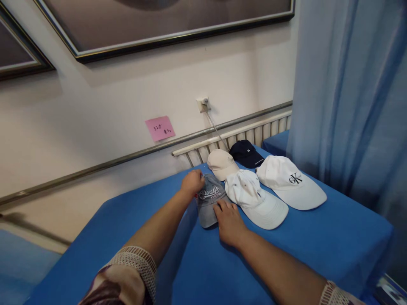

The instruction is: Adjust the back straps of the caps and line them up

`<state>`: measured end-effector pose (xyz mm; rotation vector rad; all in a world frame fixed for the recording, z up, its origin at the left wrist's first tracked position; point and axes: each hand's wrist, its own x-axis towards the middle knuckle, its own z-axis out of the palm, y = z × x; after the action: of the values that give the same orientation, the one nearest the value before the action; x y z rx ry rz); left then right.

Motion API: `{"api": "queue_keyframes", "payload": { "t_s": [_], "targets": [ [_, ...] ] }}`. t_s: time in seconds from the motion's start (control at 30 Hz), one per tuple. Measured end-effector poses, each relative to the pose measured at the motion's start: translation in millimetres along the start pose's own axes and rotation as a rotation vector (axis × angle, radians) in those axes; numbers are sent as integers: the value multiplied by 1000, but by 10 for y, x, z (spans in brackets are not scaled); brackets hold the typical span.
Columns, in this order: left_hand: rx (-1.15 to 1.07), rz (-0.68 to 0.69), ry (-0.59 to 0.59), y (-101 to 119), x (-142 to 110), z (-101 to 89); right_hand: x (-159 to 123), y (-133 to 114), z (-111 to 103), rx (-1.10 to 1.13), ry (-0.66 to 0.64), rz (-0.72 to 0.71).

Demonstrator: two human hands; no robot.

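Observation:
A grey baseball cap [208,214] with white "Always" lettering lies on the blue-covered table between my hands. My left hand [192,183] is closed on the back left edge of its crown, fingertips partly hidden. With curled fingers, my right hand [230,222] grips the right side of the brim. Just right of the grey cap sits a pale whitish cap [246,190], its brim toward the right front. Behind them is a beige cap [221,163]. A dark navy cap [244,152] lies at the back, and a white cap [286,180] with black letters is farthest right.
Blue cloth [133,224] covers the table. Along the wall behind run a radiator [251,134] and a rail [121,159]. A cord hangs from a wall socket [203,104], near a pink note [160,128]. A blue curtain [343,84] borders the right side.

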<state>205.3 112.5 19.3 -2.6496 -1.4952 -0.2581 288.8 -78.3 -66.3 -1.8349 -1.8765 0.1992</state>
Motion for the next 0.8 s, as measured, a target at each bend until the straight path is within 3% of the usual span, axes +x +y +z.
{"api": "queue_keyframes", "payload": {
  "t_s": [0.13, 0.23, 0.47, 0.63, 0.8],
  "targets": [
    [-102, -21, 53, -95, -308, -71, -5, 21, 5, 31, 45, -40],
    [-185, -51, 75, -195, -731, -1, -1, 47, 25, 65, 81, -60],
    [-639, -210, 60, -450, -1842, 609, -55, 119, 125, 205, 126, -97],
    [-790, -267, 33, -462, -2054, 743, -125, 122, 180, 217, 99, -177],
    [-683, -125, -40, -374, -2079, 728, -248, -38, 222, 99, -12, -368]
  ]
}}
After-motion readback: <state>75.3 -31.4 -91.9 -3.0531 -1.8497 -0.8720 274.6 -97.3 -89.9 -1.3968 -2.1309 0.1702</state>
